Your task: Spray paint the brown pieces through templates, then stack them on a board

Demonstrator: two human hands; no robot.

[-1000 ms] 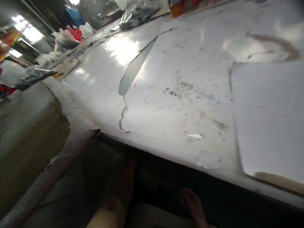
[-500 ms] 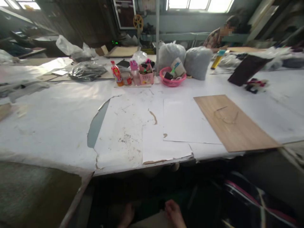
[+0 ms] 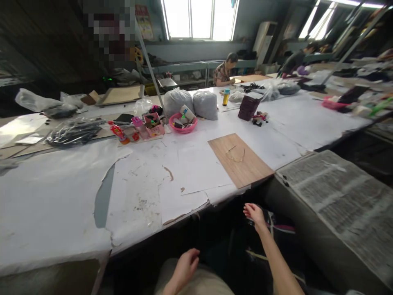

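Note:
My left hand (image 3: 184, 268) hangs low over my lap, fingers loosely bent and a little apart, with nothing visible in it. Farther forward, my right hand (image 3: 254, 215) is held out beyond the near edge of the white-covered table (image 3: 132, 221). Its fingers are partly stretched, and I see nothing in them. Nearest to it on the table lies a brown wooden board (image 3: 242, 168) with a pair of thin-framed glasses (image 3: 236, 158) on top. Below that hand, a dark bag-like thing with pink and pale stripes (image 3: 284, 228) is partly hidden in shadow.
Pink basin (image 3: 184, 128), red-capped bottle (image 3: 118, 133) and stuffed grey bags (image 3: 205, 105) stand toward the back. A yellow can with a blue top (image 3: 226, 97) is farther right. A paper-covered block (image 3: 337, 196) flanks me on the right. Two people (image 3: 222, 73) sit or lean beyond.
The view has swung up and to the right, bringing the board and right-hand block into sight. My right hand has moved forward and right, away from my lap; my left hand stays low.

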